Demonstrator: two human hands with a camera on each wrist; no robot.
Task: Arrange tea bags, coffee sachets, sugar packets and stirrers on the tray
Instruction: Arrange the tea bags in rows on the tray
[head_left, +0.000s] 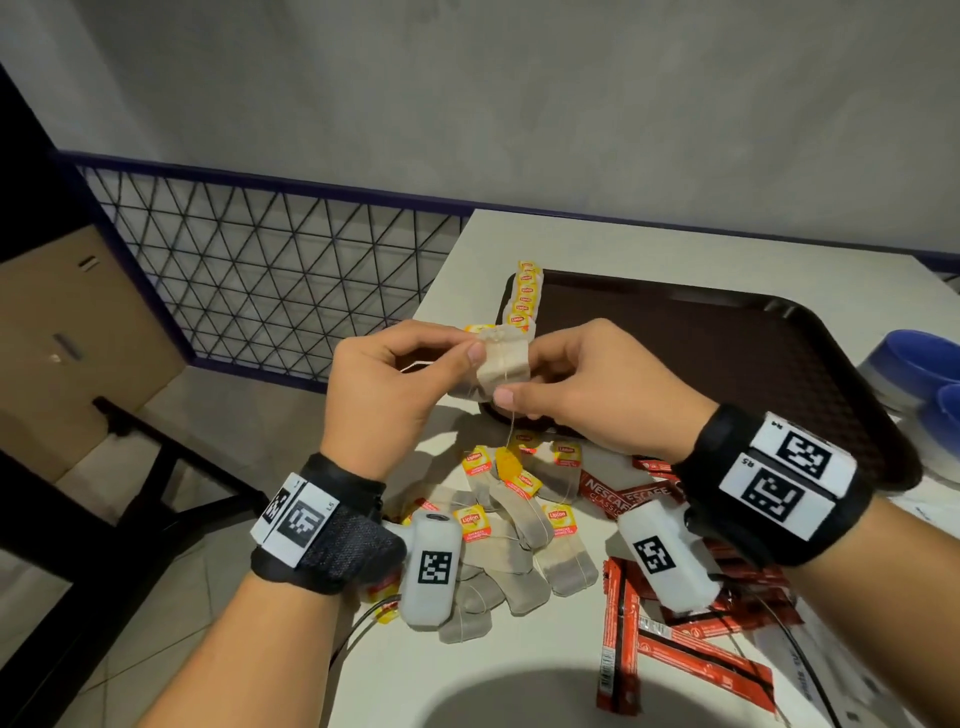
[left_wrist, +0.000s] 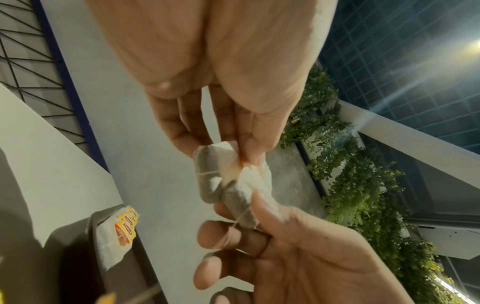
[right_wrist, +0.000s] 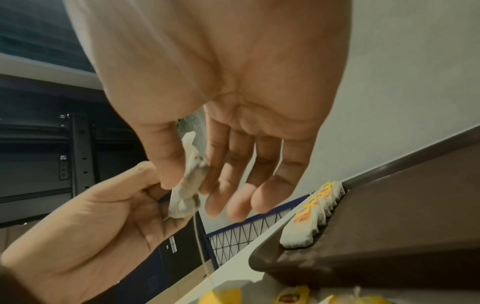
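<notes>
1. Head view, closest to the body: loose red Nescafe coffee sachets (head_left: 675, 654) are scattered on the white table (head_left: 519, 691), and next to them is a jumbled pile of Lipton tea bags (head_left: 514, 535). None of these are sorted yet, they're just the supply heap.
2. A bit further out, both hands are raised over the pile working on one tea bag (head_left: 503, 370). The left hand (head_left: 384, 384) pinches its upper part between thumb and fingertips, and the right hand (head_left: 587, 384) pinches the lower edge with its thumb, other fingers loosely spread behind. The bag's string hangs down to a yellow tag (head_left: 508, 464) dangling over the pile. My guess is they're untangling or folding the string so the bag lies flat.
3. Behind the hands sits the dark brown tray (head_left: 727, 332), mostly bare. A neat overlapping row of tea bags (head_left: 524, 296) already lines its left edge, tags up, so this one probably joins that row.
4. Far right, something blue (head_left: 914, 364) at the table edge, can't tell what. No sugar packets or stirrers that I can make out.
</notes>
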